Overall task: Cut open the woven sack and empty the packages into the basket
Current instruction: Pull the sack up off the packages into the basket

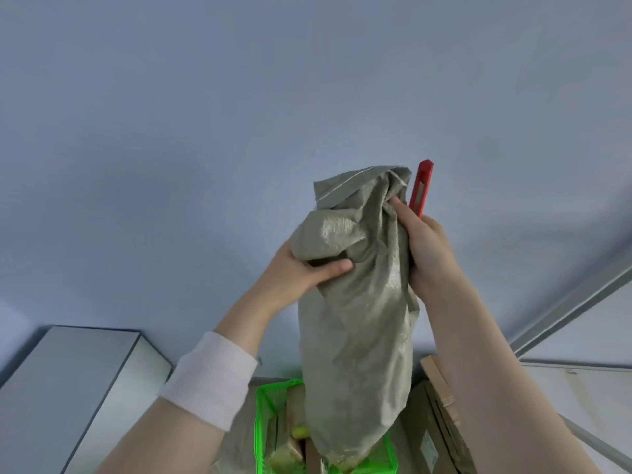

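I hold the grey-green woven sack up in the air, its lower end hanging into the green basket below. My left hand grips the sack's upper left side, thumb pressed into the fabric. My right hand clutches the sack's upper right side together with a red utility knife, whose end points upward. Several packages, brown and yellowish, lie in the basket beside the sack's lower end. Whether the sack's bottom is open is hidden.
A grey cabinet top stands at the lower left. Brown cardboard boxes lie right of the basket, with a white surface beyond them. A plain bluish wall fills the background.
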The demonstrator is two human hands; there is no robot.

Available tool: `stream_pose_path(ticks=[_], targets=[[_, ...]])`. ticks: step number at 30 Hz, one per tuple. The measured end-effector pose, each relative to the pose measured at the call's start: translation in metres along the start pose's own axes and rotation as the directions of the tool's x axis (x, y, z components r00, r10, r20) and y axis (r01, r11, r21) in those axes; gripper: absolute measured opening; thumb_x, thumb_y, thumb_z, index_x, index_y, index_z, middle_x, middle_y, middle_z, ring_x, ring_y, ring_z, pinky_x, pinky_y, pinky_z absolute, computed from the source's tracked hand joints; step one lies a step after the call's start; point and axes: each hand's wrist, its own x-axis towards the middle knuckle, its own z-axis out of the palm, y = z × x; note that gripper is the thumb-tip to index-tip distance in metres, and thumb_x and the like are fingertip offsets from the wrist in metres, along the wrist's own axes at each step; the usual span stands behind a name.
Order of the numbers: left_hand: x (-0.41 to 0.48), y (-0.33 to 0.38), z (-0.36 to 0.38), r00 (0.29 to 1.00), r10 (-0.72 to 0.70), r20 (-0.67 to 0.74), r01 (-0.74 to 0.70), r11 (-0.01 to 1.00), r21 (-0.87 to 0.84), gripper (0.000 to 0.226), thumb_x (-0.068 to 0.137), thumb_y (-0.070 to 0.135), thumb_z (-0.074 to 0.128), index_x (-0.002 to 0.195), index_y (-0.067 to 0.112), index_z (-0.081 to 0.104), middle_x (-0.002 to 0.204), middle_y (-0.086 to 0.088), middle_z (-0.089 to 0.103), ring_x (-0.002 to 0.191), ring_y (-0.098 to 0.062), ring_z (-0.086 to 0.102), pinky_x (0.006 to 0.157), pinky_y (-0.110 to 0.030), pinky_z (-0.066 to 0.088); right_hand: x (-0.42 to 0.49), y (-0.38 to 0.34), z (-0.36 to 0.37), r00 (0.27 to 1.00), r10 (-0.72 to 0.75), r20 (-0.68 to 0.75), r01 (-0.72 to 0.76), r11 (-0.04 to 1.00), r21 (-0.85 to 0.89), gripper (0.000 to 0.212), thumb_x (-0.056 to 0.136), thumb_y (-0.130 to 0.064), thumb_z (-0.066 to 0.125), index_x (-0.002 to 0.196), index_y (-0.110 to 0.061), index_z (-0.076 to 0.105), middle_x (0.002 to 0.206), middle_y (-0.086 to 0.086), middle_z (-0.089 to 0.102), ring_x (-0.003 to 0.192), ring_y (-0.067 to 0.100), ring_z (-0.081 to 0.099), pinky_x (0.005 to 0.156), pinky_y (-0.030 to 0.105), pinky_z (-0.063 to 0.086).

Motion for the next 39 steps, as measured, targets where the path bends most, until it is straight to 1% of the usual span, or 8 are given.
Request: stream_pose_path(ticks=[3,8,13,18,21,27,31,39], targets=[[-0.002,-0.007,0.015,0.996,-0.047,-0.073,0.031,0.978,-0.208,0.028,0.072,0.023,0.077,0.088,0.039,0.061,0.091,0.022,0.066,0.082,0.011,0.064,0.076,-0.013,0.049,0.006,0.002,0.0,0.997,-0.012,-0.083,-0.015,0.95,-0.313,0.042,0.086,-0.047,0.058,0.089,-0.007,0.066,0.078,-0.002,0.068,0.075,0.013,0.065,0.075,0.032,0.054],[0.007,-0.015,0.017,0.962,-0.188,-0.197,0.1,0.917,-0.386,0.044,0.073,0.03,0.076,0.114,0.022,0.063,0.109,0.004,0.07,0.101,-0.012,0.065,0.089,-0.029,0.051,-0.006,0.032,-0.022,0.954,-0.26,0.151,0.299,0.765,-0.57,0.08,0.068,-0.06,0.064,0.137,-0.046,0.027,0.099,-0.013,0.061,0.093,0.005,0.06,0.082,0.023,0.046],[0.002,-0.015,0.025,0.952,-0.305,0.037,0.287,0.838,-0.464,0.054,0.082,0.032,0.067,0.128,0.009,0.05,0.118,-0.004,0.064,0.105,-0.015,0.064,0.088,-0.028,0.053,0.004,0.053,-0.02,0.955,-0.271,-0.12,0.132,0.751,-0.647,0.022,0.08,-0.037,0.068,0.09,-0.018,0.063,0.074,-0.007,0.062,0.078,0.018,0.063,0.071,0.031,0.049],[-0.012,-0.044,0.021,0.974,0.213,0.074,-0.225,0.904,0.364,0.125,0.05,0.048,0.085,0.138,0.053,-0.004,0.15,0.017,-0.025,0.143,-0.007,-0.015,0.115,-0.033,0.007,0.013,0.058,-0.033,0.975,-0.103,-0.196,-0.031,0.814,-0.58,0.019,0.08,-0.032,0.069,0.074,-0.015,0.062,0.07,0.002,0.062,0.077,0.026,0.062,0.071,0.037,0.05],[-0.01,-0.053,0.019,0.928,0.287,0.239,-0.374,0.692,0.618,0.097,0.054,0.052,0.081,0.137,0.043,0.032,0.154,0.01,0.013,0.143,-0.011,0.006,0.118,-0.03,0.005,0.007,0.057,-0.031,0.987,0.137,-0.078,-0.158,0.87,-0.467,0.021,0.081,-0.027,0.069,0.09,-0.009,0.065,0.087,0.008,0.069,0.088,0.024,0.065,0.083,0.035,0.052],[-0.007,-0.065,0.012,0.984,0.18,0.006,-0.155,0.832,0.533,0.038,0.07,0.039,0.076,0.101,0.023,0.059,0.089,0.005,0.068,0.086,-0.013,0.061,0.082,-0.028,0.048,-0.01,0.07,-0.035,0.999,-0.044,0.023,0.048,0.758,-0.65,0.084,0.069,-0.053,0.071,0.138,-0.027,0.032,0.127,-0.007,0.043,0.111,0.008,0.048,0.09,0.026,0.041],[-0.006,-0.062,0.008,1.0,0.006,0.014,-0.01,0.963,0.268,0.035,0.072,0.029,0.077,0.102,0.022,0.061,0.095,0.007,0.066,0.09,-0.007,0.062,0.08,-0.025,0.048,-0.015,0.079,-0.041,0.966,-0.094,0.243,0.243,0.656,-0.715,0.045,0.063,-0.045,0.079,0.1,-0.047,0.054,0.103,-0.019,0.06,0.095,0.001,0.058,0.084,0.027,0.047],[-0.029,-0.084,0.022,0.941,0.248,0.229,-0.337,0.685,0.646,0.116,0.053,0.05,0.083,0.139,0.056,0.004,0.153,0.005,-0.028,0.144,-0.017,-0.016,0.118,-0.043,0.015,-0.008,0.078,-0.038,0.991,-0.092,-0.101,0.02,0.832,-0.554,0.017,0.081,-0.032,0.069,0.073,-0.019,0.061,0.072,-0.002,0.063,0.07,0.013,0.06,0.054,0.013,0.047]])
